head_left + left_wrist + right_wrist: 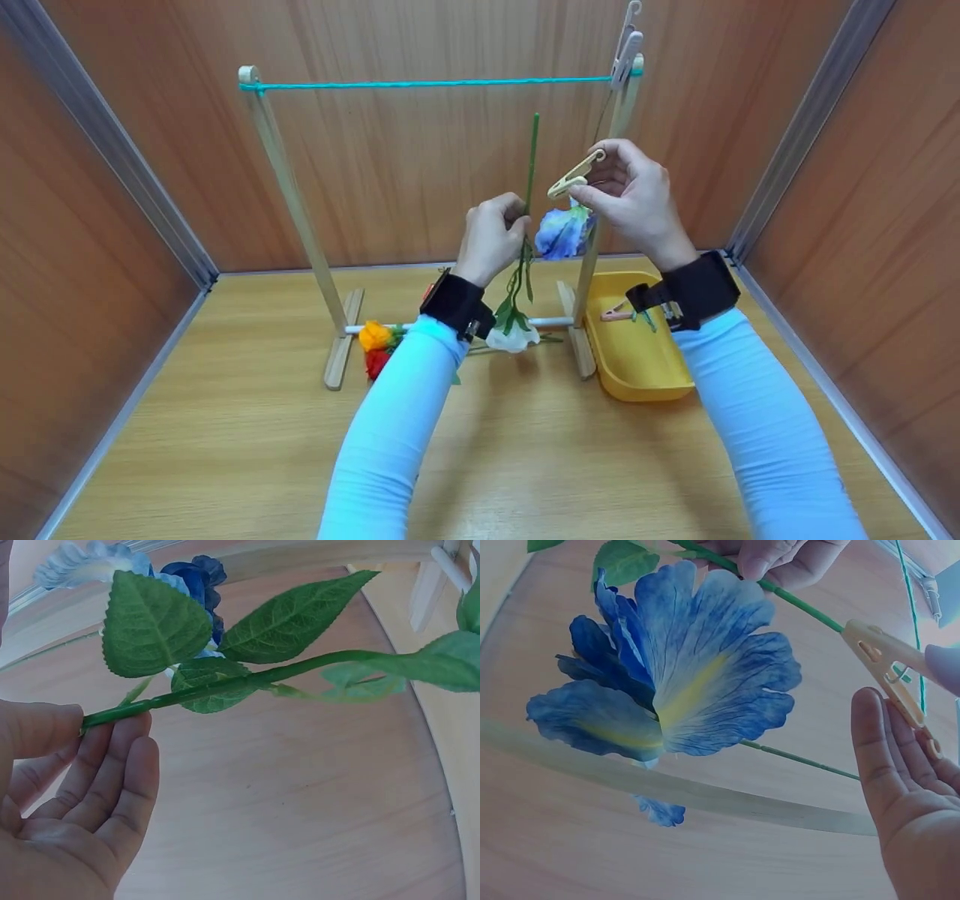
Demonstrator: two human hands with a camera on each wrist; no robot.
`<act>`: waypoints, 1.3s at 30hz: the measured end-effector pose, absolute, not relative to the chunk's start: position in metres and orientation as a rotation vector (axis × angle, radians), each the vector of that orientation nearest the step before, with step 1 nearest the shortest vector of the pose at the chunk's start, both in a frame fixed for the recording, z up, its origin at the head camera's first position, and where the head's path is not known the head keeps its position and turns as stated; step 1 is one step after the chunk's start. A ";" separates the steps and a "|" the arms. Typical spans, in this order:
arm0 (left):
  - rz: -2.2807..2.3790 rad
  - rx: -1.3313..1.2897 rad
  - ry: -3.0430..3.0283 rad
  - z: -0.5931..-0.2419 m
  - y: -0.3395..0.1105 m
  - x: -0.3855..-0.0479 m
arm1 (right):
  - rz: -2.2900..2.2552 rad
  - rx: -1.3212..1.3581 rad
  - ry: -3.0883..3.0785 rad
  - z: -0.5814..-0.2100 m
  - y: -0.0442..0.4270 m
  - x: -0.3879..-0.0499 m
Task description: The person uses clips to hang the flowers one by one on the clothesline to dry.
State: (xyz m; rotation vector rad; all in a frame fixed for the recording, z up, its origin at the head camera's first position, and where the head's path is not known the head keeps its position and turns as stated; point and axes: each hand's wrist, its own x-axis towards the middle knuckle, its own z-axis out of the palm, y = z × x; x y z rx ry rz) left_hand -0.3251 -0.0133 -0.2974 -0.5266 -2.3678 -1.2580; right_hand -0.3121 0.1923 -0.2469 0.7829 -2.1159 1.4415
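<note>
My left hand [489, 238] pinches the green stem of a white artificial flower [514, 337]. The bloom hangs downward and the bare stem end points up, below the turquoise line [435, 84]. In my right hand [637, 199] is a pale yellow clothespin [574, 180], pinched between thumb and fingers just right of that stem. From the right wrist, the clothespin [881, 664] overlaps the stem's end; whether they touch I cannot tell. A blue artificial flower [564, 232] hangs upside down behind, its thin stem running up to a pale clothespin [626, 56] at the line's right end.
Two wooden posts [292, 187] hold up the line. A yellow tray [645, 394] beside the right foot contains a pink clothespin [616, 313] and a green one. An orange flower [373, 335] and a red flower [376, 364] lie near the left foot, partly behind my left arm.
</note>
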 end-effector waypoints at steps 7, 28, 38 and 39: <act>-1.310 -0.467 -2.260 -0.305 -0.012 -0.323 | 1.438 0.799 -2.106 -0.247 0.190 -0.312; -1.206 -0.281 -2.128 -0.383 -0.021 -0.253 | 1.618 0.737 -2.019 -0.297 0.204 -0.292; -1.018 -0.074 -2.393 -0.426 -0.029 -0.223 | 1.670 0.674 -2.036 -0.312 0.210 -0.285; -0.995 -0.059 -2.423 -0.429 -0.030 -0.221 | 1.676 0.669 -2.036 -0.313 0.210 -0.285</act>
